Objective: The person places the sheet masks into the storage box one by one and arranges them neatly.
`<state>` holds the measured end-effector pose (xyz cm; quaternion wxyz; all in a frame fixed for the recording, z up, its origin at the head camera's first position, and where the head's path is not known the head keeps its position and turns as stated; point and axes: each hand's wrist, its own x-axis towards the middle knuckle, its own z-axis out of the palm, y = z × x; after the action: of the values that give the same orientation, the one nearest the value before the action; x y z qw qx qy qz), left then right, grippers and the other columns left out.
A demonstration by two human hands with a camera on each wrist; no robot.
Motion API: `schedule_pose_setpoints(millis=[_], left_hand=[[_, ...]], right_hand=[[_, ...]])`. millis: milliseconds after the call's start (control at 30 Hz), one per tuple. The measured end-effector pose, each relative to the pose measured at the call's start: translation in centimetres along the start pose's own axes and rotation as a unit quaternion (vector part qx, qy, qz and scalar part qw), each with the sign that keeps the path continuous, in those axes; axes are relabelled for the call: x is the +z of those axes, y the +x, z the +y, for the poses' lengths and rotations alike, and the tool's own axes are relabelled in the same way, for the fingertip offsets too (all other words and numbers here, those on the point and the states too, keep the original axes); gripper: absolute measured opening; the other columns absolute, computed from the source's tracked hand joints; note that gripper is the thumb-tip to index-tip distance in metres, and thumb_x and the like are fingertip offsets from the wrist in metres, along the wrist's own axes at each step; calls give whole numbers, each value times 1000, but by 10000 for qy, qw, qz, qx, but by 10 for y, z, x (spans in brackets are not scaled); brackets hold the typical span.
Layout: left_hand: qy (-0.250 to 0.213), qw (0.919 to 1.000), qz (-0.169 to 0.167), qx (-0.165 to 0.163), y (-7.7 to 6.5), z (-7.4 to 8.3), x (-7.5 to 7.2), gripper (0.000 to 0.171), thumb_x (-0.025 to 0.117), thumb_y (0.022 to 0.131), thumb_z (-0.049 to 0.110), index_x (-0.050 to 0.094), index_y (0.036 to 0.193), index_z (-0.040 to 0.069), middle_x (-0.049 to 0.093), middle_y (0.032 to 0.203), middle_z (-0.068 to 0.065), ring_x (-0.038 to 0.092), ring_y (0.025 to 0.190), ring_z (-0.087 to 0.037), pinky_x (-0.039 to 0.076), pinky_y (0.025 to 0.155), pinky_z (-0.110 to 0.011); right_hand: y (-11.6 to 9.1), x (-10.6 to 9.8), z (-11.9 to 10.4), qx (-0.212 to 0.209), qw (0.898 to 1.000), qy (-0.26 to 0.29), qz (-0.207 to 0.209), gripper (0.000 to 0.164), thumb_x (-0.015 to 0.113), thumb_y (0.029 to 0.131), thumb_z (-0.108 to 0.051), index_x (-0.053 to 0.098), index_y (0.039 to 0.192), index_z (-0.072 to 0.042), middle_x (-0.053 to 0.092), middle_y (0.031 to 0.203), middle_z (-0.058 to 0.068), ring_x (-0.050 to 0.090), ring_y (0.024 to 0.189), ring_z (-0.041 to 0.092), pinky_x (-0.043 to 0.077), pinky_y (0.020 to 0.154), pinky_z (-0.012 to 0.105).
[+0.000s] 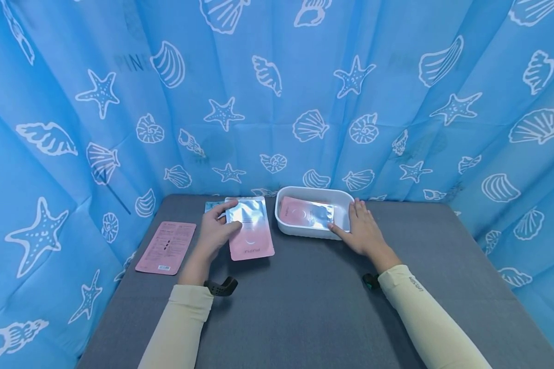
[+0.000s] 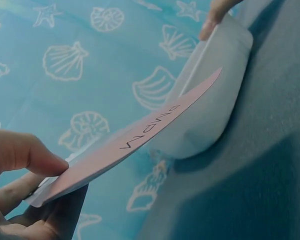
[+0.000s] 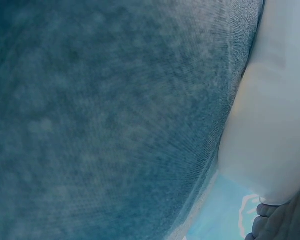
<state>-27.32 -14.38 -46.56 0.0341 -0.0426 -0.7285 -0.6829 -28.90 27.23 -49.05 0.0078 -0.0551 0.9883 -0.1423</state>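
Note:
At the left my left hand (image 1: 215, 231) pinches a pink and silver sachet (image 1: 251, 241) by its edge, thumb on the front face. The left wrist view shows the same sachet tilted, with printed letters on its pink end. A white plastic bin (image 1: 300, 233) stands to the right of it. Inside lies another pink and silver sachet (image 1: 300, 211). My right hand (image 1: 365, 233) holds the bin's right end, its thumb over the near rim and its fingers along the outer side. In the right wrist view, the bin's wall (image 3: 275, 115) hides much of that hand.
A pink printed sachet (image 1: 166, 248) with a barcode lies flat on the grey table (image 1: 300, 307) at the left. Part of a blue item (image 1: 210, 206) shows behind my left hand. A blue curtain (image 1: 277, 102) with white shells hangs behind the table.

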Motion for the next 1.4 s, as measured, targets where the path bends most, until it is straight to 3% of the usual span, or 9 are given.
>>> schedule_pose_setpoints(millis=[300, 533, 633, 833, 933, 1067, 1167, 1300, 1400], left_hand=[[-448, 9989, 114, -110, 15, 4, 21, 61, 68, 87, -7, 64, 145, 9, 51, 150, -16, 65, 99, -24, 57, 67, -25], [-651, 9961, 553, -203, 24, 3, 40, 62, 67, 83, -6, 63, 144, 9, 56, 141, -15, 64, 99, -25, 53, 62, -25], [-681, 9947, 758, -156, 26, 2, 48, 63, 67, 82, -5, 62, 144, 7, 55, 143, -15, 62, 100, -24, 52, 63, -26], [-647, 9918, 1091, -170, 29, -1, 59, 66, 67, 84, -2, 58, 149, 5, 47, 153, -15, 55, 85, -22, 49, 62, -26], [-683, 9910, 1114, -276, 29, -3, 63, 68, 67, 87, 1, 52, 154, 6, 41, 160, -14, 57, 95, -22, 52, 71, -27], [-845, 9898, 1107, -290, 29, -3, 68, 70, 66, 92, 4, 44, 159, 6, 32, 169, -14, 56, 126, -25, 54, 90, -33], [-925, 9896, 1077, -223, 29, -3, 73, 69, 66, 94, 5, 43, 159, 5, 38, 166, -17, 56, 135, -25, 54, 100, -36], [-759, 9926, 933, -148, 25, -4, 78, 57, 68, 96, 8, 53, 151, 7, 54, 148, -16, 64, 108, -22, 55, 91, -32], [-385, 9957, 841, -94, 21, -5, 80, 35, 72, 96, 13, 66, 129, 7, 59, 131, -11, 59, 88, -19, 52, 77, -28]], right_hand=[[-1, -2, -2, 25, 10000, 44, -25, 118, 37, 98, -83, 3, 166, 8, -4, 176, 28, -2, 164, 46, 5, 132, 62], [1, 3, 2, -71, 9999, 30, 81, 118, 37, 99, -82, 2, 166, 8, -4, 176, 28, -2, 164, 46, 5, 132, 61], [2, 4, 2, -73, 9999, 45, 107, 118, 37, 99, -82, 2, 166, 8, -5, 176, 28, -2, 165, 46, 5, 132, 62], [1, 3, 1, -33, 9999, 57, 88, 118, 37, 98, -82, 1, 166, 8, -5, 176, 27, -3, 165, 45, 5, 132, 62], [1, 3, 2, -22, 10000, 53, 79, 118, 37, 98, -83, 1, 166, 8, -5, 176, 27, -3, 165, 45, 5, 132, 61], [2, 3, 2, -24, 10000, 40, 86, 119, 37, 98, -83, 1, 166, 8, -5, 176, 27, -3, 165, 45, 5, 132, 61], [3, 3, 3, -24, 10000, 43, 79, 119, 36, 98, -83, 1, 166, 8, -5, 176, 27, -2, 165, 46, 5, 132, 62], [2, 3, 3, -3, 9999, 81, 74, 119, 37, 97, -84, 1, 166, 7, -5, 176, 27, -2, 165, 45, 5, 132, 61], [2, 4, 4, 13, 9999, 72, 91, 120, 37, 97, -85, 1, 166, 7, -5, 176, 26, -2, 165, 45, 6, 132, 61]])
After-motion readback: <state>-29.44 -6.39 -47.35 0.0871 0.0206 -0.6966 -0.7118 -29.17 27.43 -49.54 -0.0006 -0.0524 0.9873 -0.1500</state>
